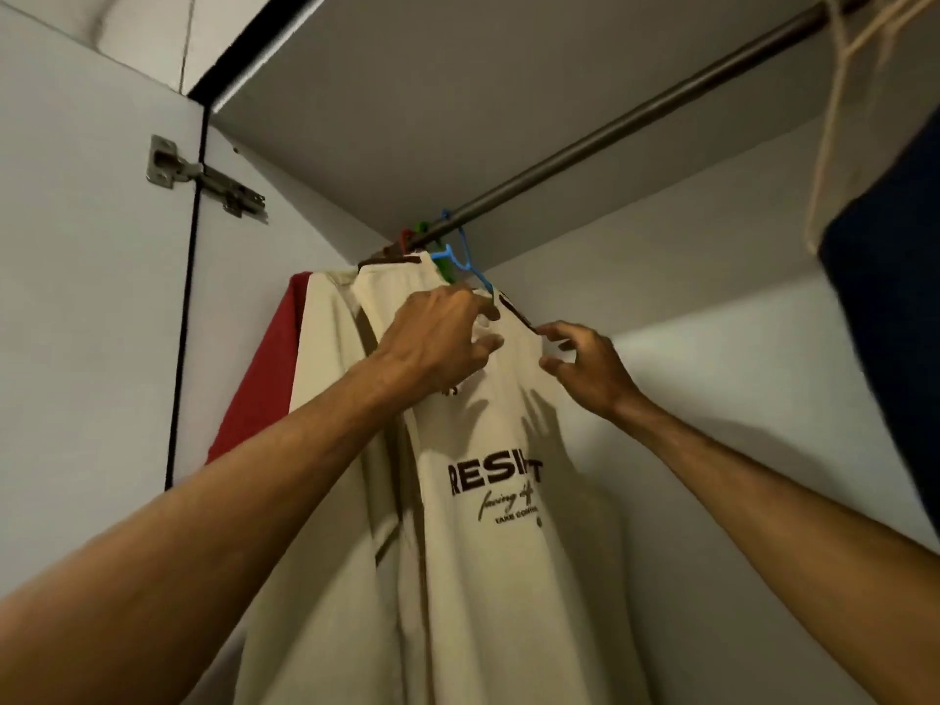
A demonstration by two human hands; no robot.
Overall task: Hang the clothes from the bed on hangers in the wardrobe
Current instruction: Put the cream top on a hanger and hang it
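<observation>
Up at the far left end of the wardrobe rail point(610, 119), that's where I've got both hands. Cream shirt point(508, 577) with dark chest print hangs there on the blue hanger point(465, 259), whose hook is over the rail.

Left hand point(437, 343): at the shirt's neck, just below the blue hanger. Fingers are curled in and the thumb is closed against them, with cream fabric bunched in the pinch. I read that as a firm hold on the shirt.

Right hand point(590, 368): on the other side of the neck, by the dark collar trim. Fingers are half curled and spread, and the thumb tip is on the fabric. That patch is blurred, so I can't tell whether it actually pinches the collar or only touches it.

Neighbours on the rail, all pushed into the corner:
- second cream garment point(330, 348), touching the shirt on its left
- red garment point(264, 389) beyond that, against the side wall
- green hook point(421, 229) and red hook point(405, 237) just beside the blue one

Well apart at the right end are a navy garment point(895, 297) and a pale hanger point(834, 119), which is tilted. Whether the garment is on it I can't tell.

Door hinge point(203, 178) is on the left panel, and the door stands open.
</observation>
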